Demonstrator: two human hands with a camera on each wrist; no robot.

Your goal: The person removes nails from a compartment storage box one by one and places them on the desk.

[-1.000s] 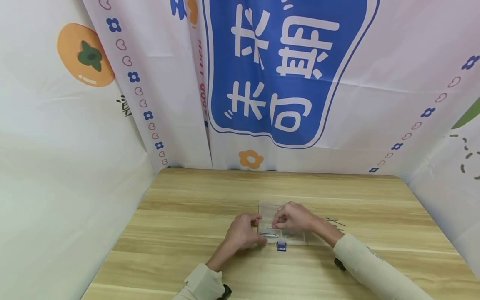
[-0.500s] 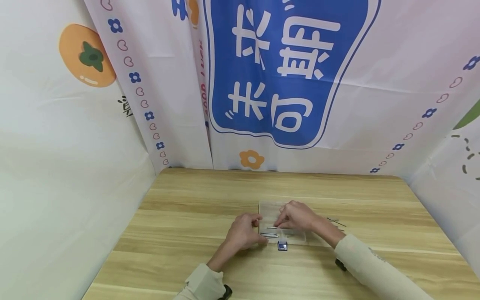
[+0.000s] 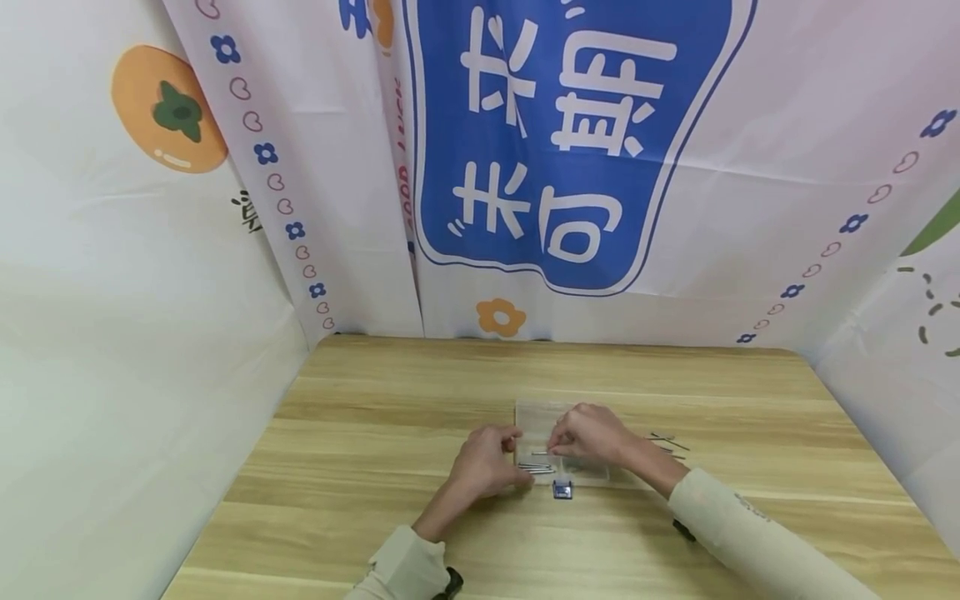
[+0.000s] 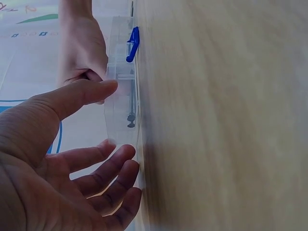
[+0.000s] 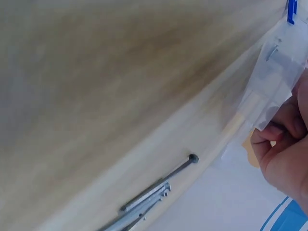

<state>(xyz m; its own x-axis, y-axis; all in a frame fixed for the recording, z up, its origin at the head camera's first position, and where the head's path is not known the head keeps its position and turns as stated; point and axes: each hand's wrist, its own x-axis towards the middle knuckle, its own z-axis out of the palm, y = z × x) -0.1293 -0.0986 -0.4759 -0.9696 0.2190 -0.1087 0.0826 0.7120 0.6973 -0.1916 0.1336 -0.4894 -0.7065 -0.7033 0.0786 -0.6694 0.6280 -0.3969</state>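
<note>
A clear plastic compartment box [image 3: 534, 417] with a blue latch [image 3: 562, 490] lies on the table in the head view. Several long nails [image 3: 536, 468] lie in its front left compartment. At the left end of the box, my left hand [image 3: 483, 462] holds it, thumb at the front wall and curved fingers by the side; the left wrist view shows the thumb touching the clear wall [image 4: 114, 130]. Over the compartments, my right hand [image 3: 592, 433] pinches a small silver nail [image 3: 539, 453] at the fingertips. Part of the box is hidden under this hand.
Several loose nails [image 3: 670, 442] lie on the wooden table [image 3: 405, 392] right of the box, close by the right forearm. In the right wrist view, a small nail [image 5: 272, 52] shows through the box wall. Printed cloth [image 3: 360, 292] hangs behind the table.
Both hands keep nearly the same place. The right fingers have shifted only slightly above the compartments, with the small nail at their tips. The left hand stays at the box's end.
</note>
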